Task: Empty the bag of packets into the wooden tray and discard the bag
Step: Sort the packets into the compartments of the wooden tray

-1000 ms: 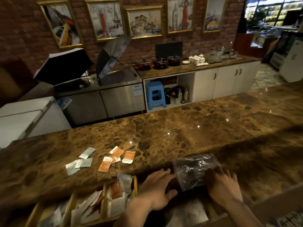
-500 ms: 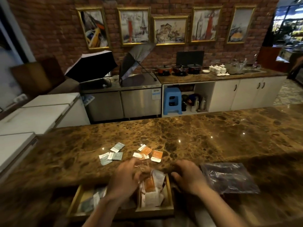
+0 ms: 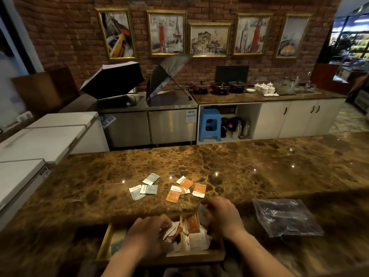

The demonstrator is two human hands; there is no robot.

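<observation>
A: Where are the packets seen?

B: White and orange packets [image 3: 191,231] are heaped in the wooden tray [image 3: 104,243] at the near edge of the marble counter [image 3: 249,168]. Much of the tray is covered by both hands, and its left compartment is dim and hard to read.

A: And the grips?

B: The left hand [image 3: 148,234] is curled down among the packets; whether one is pinched cannot be told. A pale packet seems to be held by the right hand [image 3: 221,215], though its fingers are blurred.

A: The bag?

B: The clear plastic bag [image 3: 285,218] lies flat on the counter, right of the tray, untouched. Loose grey packets [image 3: 144,186] and orange packets [image 3: 185,188] lie beyond the tray.
</observation>
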